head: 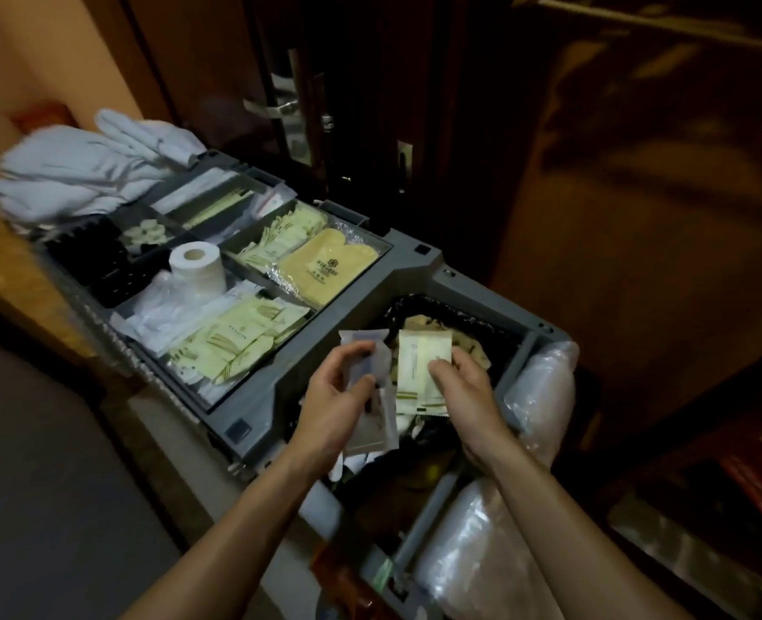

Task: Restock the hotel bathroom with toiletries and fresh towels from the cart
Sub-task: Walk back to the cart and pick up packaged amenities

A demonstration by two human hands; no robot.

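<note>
I stand over the grey housekeeping cart [415,272]. My left hand [334,396] grips a bunch of clear and white wrapped toiletry sachets [370,351] above the cart's black-lined bin [482,326]. My right hand [464,382] pinches a pale green-striped toiletry packet [421,373] beside them. More green packets [236,337] fill the near tray compartment. A toilet paper roll [197,268] stands behind them. White folded towels [88,163] are piled at the cart's far left end.
A yellow wrapped slipper pack [325,266] and small sachets fill another compartment. Clear plastic bags [544,387] bulge along the cart's right side. A dark wooden door with a metal handle [276,109] stands behind the cart. Carpeted floor lies to the right.
</note>
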